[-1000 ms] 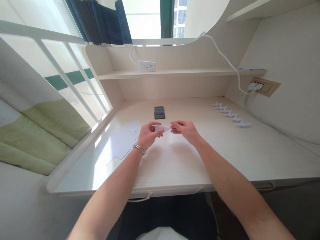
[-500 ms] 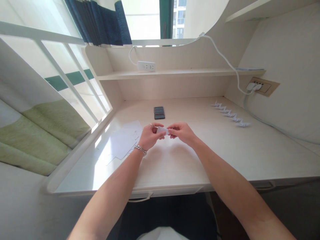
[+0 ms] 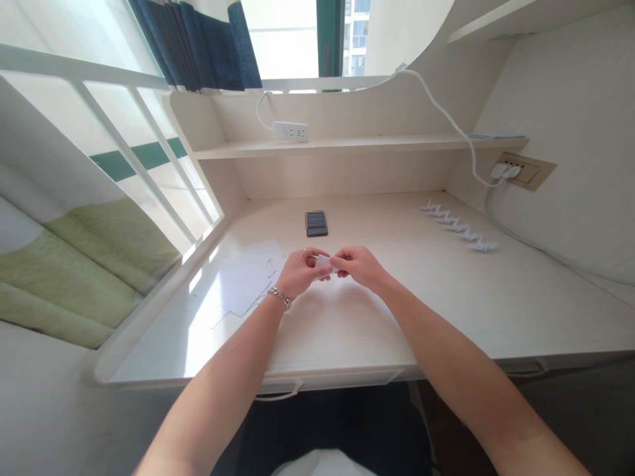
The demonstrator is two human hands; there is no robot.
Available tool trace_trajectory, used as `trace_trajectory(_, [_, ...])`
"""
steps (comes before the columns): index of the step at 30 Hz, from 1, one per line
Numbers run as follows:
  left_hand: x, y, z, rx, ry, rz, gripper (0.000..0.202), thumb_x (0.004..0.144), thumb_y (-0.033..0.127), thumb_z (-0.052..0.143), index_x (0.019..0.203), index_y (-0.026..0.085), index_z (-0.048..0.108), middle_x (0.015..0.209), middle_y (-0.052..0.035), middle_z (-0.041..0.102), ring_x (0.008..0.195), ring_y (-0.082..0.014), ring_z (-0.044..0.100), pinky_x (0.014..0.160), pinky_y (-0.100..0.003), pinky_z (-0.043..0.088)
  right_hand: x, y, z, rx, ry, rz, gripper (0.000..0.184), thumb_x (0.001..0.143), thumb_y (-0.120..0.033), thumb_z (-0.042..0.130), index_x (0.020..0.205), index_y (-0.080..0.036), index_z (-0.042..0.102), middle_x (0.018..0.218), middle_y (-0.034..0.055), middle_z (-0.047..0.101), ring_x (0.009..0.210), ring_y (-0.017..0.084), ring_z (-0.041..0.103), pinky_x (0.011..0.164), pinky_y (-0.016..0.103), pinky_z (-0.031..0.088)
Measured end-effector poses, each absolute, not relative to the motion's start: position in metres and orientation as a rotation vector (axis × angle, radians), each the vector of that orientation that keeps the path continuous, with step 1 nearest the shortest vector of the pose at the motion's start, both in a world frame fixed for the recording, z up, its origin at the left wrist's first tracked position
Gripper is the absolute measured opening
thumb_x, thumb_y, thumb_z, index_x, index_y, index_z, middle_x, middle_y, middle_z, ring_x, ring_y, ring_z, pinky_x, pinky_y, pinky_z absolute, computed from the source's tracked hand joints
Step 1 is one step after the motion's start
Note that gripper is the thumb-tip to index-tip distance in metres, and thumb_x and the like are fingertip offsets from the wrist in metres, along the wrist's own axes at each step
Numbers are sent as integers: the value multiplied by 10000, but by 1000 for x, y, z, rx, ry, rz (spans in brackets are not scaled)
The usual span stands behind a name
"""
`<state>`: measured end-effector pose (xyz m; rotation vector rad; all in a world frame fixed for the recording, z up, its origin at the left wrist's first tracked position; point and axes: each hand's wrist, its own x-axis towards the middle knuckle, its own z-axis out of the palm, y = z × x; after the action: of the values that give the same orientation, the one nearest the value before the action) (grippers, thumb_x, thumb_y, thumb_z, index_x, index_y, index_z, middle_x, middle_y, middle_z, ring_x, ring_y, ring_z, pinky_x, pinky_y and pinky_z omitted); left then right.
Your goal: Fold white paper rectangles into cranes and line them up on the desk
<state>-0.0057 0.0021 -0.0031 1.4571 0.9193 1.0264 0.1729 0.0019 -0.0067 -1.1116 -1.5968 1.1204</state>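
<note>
A small folded piece of white paper [image 3: 323, 260] is held up over the desk between my two hands. My left hand [image 3: 298, 272], with a ring and a chain bracelet, pinches its left side between thumb and fingers. The right side is pinched by my right hand [image 3: 361, 266], and the fingertips of both hands nearly meet. My fingers cover much of the paper, so its exact folds cannot be made out. Beyond the hands lies a dark, flat rectangular object [image 3: 316, 223]. Loose white paper sheets [image 3: 243, 281] lie left of my left hand.
Several folded paper cranes [image 3: 457, 226] stand in a slanting row at the back right of the desk [image 3: 446, 297]. A power strip [image 3: 290, 131] sits on the shelf [image 3: 347, 144]. A white cable runs to the wall socket [image 3: 526, 172] at right.
The folded paper has turned a little in my fingers, and less of it shows. My right fingertips have shifted slightly left over it.
</note>
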Motion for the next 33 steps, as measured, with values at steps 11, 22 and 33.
trace_trajectory(11, [-4,9,-9,1413,1091,1113,349,658,457,755,685,133,628,590,-5,597,501,-97,502,464,-226,334,168,3,-8,-1047,-1544,1191,205,739,-344,648,652,-160,619,539,-4,585,514,112,537,525,242,429])
trace_trajectory(22, [-3,9,-14,1655,1163,1072,306,718,461,676,692,157,650,596,8,584,533,-106,475,495,-229,315,167,2,-9,-1094,-1576,1171,183,723,-337,657,670,-167,616,594,-5,577,560,115,541,545,243,453])
trace_trajectory(33, [-20,19,-5,1325,1214,1275,302,613,414,754,641,144,621,583,-6,594,541,-114,507,524,-244,372,188,4,-1,-1098,-1529,1347,177,714,-304,681,650,-156,609,617,15,608,567,108,550,565,239,453])
